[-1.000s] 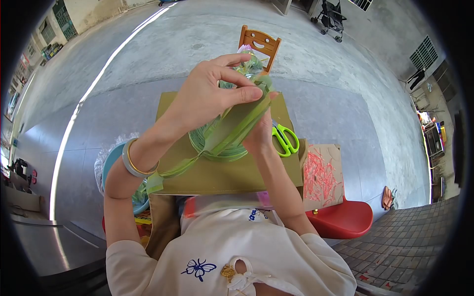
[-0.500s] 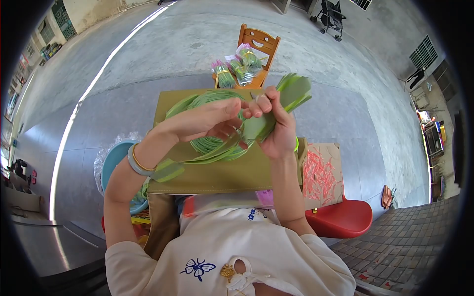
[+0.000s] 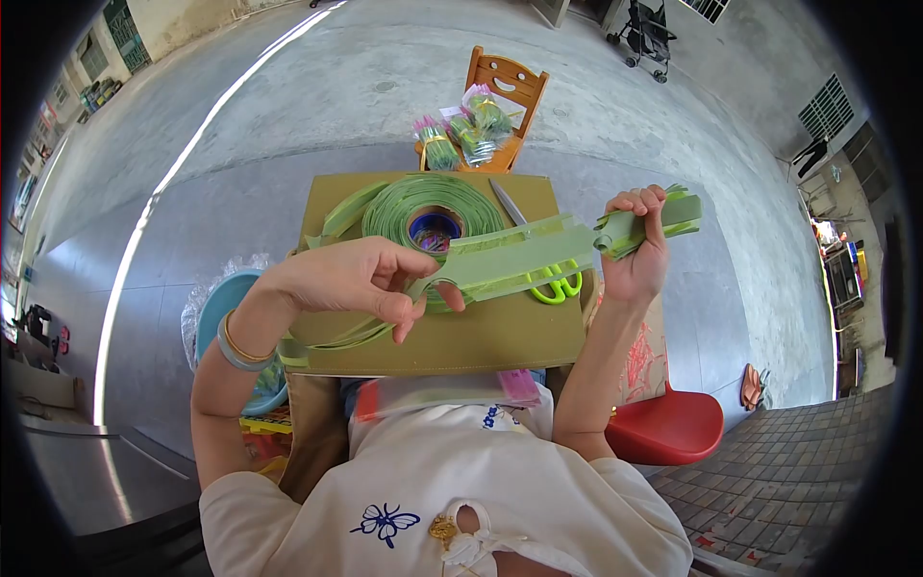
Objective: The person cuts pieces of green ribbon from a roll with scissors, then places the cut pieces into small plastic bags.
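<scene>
A long green ribbon is stretched level across the table between my hands. My left hand has its end between thumb and fingers. On the right, my right hand is closed round a folded bundle of green ribbon, whose cut ends stick out past the fist. Behind the strip lies a large roll of green ribbon with a blue core. Scissors with lime-green handles rest on the table, partly covered by the strip.
The olive table is in front of me. Beyond it, a wooden chair holds several wrapped green-and-pink bundles. A blue basin stands left; a red stool and cardboard with pink bits are right.
My right hand has moved right with the bundle, and my left hand slightly down. The ribbon between them is now pulled out straight, and the roll's core and scissors have come into view.
</scene>
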`<state>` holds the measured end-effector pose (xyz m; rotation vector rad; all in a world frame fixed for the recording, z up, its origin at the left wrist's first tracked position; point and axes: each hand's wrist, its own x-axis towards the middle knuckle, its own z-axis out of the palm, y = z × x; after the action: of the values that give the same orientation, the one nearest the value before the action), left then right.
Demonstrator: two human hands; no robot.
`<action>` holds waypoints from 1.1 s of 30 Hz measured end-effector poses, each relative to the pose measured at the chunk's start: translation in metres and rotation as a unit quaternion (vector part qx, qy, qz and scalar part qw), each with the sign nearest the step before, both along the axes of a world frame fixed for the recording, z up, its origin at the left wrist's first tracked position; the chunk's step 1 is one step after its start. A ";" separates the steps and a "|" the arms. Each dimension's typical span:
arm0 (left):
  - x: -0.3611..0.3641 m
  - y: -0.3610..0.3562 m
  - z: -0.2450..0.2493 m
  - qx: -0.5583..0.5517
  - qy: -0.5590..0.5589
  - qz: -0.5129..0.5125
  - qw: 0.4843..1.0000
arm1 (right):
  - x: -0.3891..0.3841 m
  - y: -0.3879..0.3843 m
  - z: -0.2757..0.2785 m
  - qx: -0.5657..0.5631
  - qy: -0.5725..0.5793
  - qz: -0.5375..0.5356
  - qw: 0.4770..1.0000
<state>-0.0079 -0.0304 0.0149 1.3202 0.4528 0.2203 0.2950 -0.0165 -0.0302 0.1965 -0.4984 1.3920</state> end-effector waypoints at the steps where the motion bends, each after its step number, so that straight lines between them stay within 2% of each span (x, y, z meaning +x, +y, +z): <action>1: 0.002 -0.001 -0.004 0.025 0.004 -0.019 0.999 | 0.000 0.000 0.000 0.000 -0.009 -0.008 1.000; 2: 0.005 -0.001 -0.006 0.051 0.009 -0.038 0.998 | 0.002 0.000 0.001 0.000 -0.018 -0.016 1.000; 8: 0.014 0.008 -0.001 0.065 0.013 0.037 0.997 | 0.017 0.003 -0.006 -0.015 -0.042 -0.062 0.997; 14: 0.013 0.007 0.036 0.235 0.125 0.133 0.955 | 0.013 0.013 -0.023 -0.047 -0.099 -0.110 0.988; 17: 0.024 0.006 0.046 0.283 0.043 0.199 0.937 | -0.014 0.018 -0.027 -0.105 -0.152 -0.133 0.974; 20: 0.057 0.010 0.043 0.500 -0.051 0.263 0.823 | -0.053 0.015 -0.024 -0.147 -0.213 -0.101 0.961; 21: 0.068 0.013 0.042 0.503 -0.051 0.271 0.819 | -0.065 0.016 -0.027 -0.147 -0.241 -0.092 0.955; 24: 0.095 0.029 0.043 0.508 -0.025 0.290 0.811 | -0.102 0.000 -0.017 -0.158 -0.186 -0.069 0.967; 27: 0.103 0.048 0.044 0.496 0.019 0.297 0.816 | -0.112 -0.011 -0.011 0.017 -0.086 0.081 0.993; 28: 0.103 0.054 0.041 0.485 0.014 0.299 0.822 | -0.116 -0.018 0.002 -0.110 -0.151 0.049 0.981; 31: 0.097 0.059 0.032 0.472 0.014 0.290 0.832 | -0.105 0.003 -0.014 0.103 -0.288 0.154 0.940; 32: 0.093 0.058 0.031 0.470 0.016 0.286 0.835 | -0.102 0.000 -0.013 0.072 -0.290 0.162 0.940; 33: 0.090 0.053 0.030 0.351 0.046 0.287 0.890 | -0.099 -0.005 -0.008 0.041 -0.291 0.171 0.940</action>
<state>0.0822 0.0230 0.0452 1.8808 0.8973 0.8831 0.1958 -0.0218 -0.0386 -0.0756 -1.0531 1.7739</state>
